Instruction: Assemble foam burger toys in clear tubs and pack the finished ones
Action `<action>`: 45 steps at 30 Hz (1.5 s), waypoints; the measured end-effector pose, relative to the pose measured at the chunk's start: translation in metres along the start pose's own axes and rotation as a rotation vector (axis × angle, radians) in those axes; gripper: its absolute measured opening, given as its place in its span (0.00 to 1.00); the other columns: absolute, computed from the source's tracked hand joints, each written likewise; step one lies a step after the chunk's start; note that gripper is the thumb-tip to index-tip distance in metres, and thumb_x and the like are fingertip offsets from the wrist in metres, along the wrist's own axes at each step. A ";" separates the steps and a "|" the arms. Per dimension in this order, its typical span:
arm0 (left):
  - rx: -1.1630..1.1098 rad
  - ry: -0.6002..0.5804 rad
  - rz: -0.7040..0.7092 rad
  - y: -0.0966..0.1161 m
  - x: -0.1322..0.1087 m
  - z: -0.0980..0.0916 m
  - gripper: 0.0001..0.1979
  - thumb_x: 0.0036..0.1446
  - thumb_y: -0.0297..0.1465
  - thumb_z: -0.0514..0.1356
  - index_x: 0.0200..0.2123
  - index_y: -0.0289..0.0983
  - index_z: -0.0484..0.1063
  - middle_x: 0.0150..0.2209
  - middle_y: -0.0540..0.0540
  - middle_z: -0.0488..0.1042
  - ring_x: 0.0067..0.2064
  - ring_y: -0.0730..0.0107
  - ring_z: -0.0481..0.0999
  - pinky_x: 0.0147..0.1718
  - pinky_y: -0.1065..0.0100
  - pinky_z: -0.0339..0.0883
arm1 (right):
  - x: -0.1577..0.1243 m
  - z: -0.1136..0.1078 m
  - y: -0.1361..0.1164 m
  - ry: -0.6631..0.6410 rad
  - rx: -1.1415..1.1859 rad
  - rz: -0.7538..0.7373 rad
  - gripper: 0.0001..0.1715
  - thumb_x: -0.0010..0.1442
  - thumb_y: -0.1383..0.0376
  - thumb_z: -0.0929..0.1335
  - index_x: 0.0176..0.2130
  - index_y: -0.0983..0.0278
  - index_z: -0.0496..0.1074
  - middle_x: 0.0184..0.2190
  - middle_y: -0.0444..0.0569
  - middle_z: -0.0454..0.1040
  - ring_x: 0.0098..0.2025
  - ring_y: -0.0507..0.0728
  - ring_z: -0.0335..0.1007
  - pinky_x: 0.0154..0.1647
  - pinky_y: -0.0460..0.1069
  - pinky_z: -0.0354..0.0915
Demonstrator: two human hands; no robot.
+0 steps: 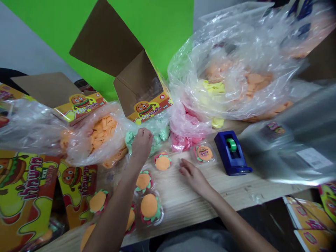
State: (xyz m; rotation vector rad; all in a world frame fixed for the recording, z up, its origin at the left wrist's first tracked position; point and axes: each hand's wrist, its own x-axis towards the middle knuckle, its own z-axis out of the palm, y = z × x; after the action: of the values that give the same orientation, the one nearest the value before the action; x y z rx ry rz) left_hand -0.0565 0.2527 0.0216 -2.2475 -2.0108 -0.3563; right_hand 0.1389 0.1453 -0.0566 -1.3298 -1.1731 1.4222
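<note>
My left hand (141,141) is over a clear bag of pale green pieces (159,136), its fingers curled down; whatever they hold, if anything, is hidden. Low over the wooden table hovers my right hand (191,172), fingers loosely bent and apart with nothing in them. Between the hands lies a burger-shaped candy (162,162) with an orange top. A closed clear pack with a burger candy (204,153) sits just beyond my right fingers. Several more burger candies, one at the front in a clear tray (149,206), lie around my left forearm.
A blue tape dispenser (232,154) stands right. Behind are a bag of pink pieces (187,131) and a large clear bag (236,77) of orange and yellow pieces. An open bag of orange pieces (103,131) lies left, before open printed boxes (143,84). Clear plastic (294,147) covers the right end.
</note>
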 end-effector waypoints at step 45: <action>-0.457 0.029 0.412 0.069 -0.124 -0.069 0.21 0.54 0.26 0.57 0.52 0.41 0.58 0.58 0.39 0.52 0.61 0.52 0.52 0.54 0.50 0.57 | -0.052 -0.012 -0.095 -0.278 0.959 0.331 0.06 0.57 0.63 0.66 0.30 0.62 0.65 0.26 0.40 0.66 0.26 0.47 0.66 0.26 0.42 0.67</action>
State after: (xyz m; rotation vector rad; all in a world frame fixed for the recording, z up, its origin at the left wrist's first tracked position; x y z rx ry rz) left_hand -0.0078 0.1088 0.0636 -2.8163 -1.5049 -0.8644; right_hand 0.1537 0.1154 0.0470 -0.6546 -0.2891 2.0777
